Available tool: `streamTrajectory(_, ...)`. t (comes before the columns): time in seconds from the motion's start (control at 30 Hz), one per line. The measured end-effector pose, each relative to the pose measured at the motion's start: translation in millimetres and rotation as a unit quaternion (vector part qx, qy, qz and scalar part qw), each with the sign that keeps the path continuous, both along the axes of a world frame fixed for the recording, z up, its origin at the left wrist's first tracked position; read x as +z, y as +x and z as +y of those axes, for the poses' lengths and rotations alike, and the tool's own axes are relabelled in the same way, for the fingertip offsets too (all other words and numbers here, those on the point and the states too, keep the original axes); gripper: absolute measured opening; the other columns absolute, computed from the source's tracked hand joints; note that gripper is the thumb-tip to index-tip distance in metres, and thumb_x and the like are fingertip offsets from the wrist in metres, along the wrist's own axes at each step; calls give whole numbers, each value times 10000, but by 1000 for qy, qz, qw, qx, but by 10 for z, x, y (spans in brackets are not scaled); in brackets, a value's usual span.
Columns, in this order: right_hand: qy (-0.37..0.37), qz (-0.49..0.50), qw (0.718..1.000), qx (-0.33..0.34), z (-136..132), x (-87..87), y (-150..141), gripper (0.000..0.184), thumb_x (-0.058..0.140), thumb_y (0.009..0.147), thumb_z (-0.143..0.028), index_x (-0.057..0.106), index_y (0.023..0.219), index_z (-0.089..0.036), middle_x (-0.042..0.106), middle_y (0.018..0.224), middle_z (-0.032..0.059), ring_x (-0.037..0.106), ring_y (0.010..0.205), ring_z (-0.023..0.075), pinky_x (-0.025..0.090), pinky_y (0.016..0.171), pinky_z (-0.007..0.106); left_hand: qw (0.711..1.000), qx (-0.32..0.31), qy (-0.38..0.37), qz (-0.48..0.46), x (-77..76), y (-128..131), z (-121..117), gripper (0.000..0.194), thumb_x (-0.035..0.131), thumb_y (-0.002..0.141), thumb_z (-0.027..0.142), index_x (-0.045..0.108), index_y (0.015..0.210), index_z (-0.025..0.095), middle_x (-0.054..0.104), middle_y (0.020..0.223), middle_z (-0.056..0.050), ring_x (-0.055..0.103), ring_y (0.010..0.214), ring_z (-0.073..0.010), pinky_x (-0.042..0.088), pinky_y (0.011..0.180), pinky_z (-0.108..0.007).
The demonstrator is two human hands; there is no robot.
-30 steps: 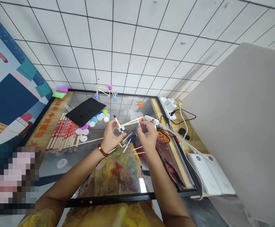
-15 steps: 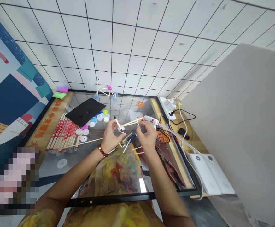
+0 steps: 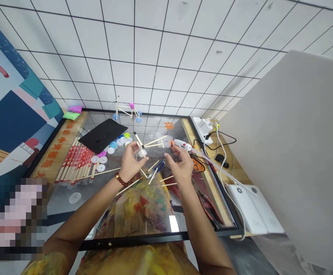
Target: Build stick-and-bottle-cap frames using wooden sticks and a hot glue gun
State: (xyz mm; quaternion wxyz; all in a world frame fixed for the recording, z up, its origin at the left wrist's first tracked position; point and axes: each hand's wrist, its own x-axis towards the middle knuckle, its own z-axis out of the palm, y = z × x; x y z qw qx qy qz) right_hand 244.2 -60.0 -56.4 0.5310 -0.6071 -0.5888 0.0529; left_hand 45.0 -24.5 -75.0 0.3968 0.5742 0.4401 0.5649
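Note:
Between thumb and fingers, my left hand (image 3: 132,161) grips a small chopstick frame (image 3: 155,144) with a dark joint and a white round cap on it. Two of its sticks reach out to the right, joined by a short crosspiece near their ends. My right hand (image 3: 180,164) is just right of the frame, fingers apart, holding nothing. Close beyond that hand lies a white hot glue gun (image 3: 183,145). Below the hands are blue-handled scissors (image 3: 157,169) and several loose stick pieces (image 3: 128,187).
Wrapped chopsticks (image 3: 72,160), plastic bottle caps (image 3: 113,145) and a black sheet (image 3: 103,134) occupy the left. A finished-looking stick model (image 3: 128,109) stands at the back. Red-handled pliers (image 3: 210,208), a power strip (image 3: 203,130) and cables are on the right.
My right hand has let go of the frame and moved slightly right, its fingers opening. In my left hand the frame has turned, its sticks now tilting upward.

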Motion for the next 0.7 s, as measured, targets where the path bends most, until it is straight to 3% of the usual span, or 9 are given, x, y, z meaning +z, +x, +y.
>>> streamTrajectory(0.2, -11, 3, 999, 37, -127, 4, 37, 160, 706, 850, -349, 682, 760, -220, 675, 777, 17, 632, 759, 188, 501, 739, 333, 1000, 20, -6, -8, 3, -31, 46, 638, 818, 594, 177, 472, 1128, 229, 592, 1202, -88, 618, 1163, -243, 458, 1095, -497)
streamTrajectory(0.37, -56, -34, 993, 100, -272, 15, 26, 163, 564, 917, -239, 703, 833, -221, 694, 869, 46, 650, 842, 205, 499, 796, 357, 1000, 23, 2, -1, 12, -28, 44, 617, 804, 606, 181, 474, 1125, 230, 597, 1181, -81, 621, 1162, -243, 466, 1089, -491)
streamTrajectory(0.5, -86, -70, 989, 102, -392, -41, -2, 266, 468, 919, -172, 724, 969, -227, 715, 975, 64, 662, 928, 220, 489, 840, 384, 999, 32, 5, 11, 0, -51, 67, 630, 797, 609, 176, 468, 1143, 231, 595, 1197, -87, 614, 1173, -244, 470, 1087, -481)
streamTrajectory(0.7, -57, -69, 990, 106, -472, -192, -5, 218, 559, 886, -175, 751, 957, -252, 751, 901, 33, 686, 821, 197, 490, 774, 355, 996, 51, 25, 75, -46, -170, 161, 630, 798, 631, 198, 492, 1181, 229, 597, 1216, -97, 608, 1183, -264, 478, 1075, -478)
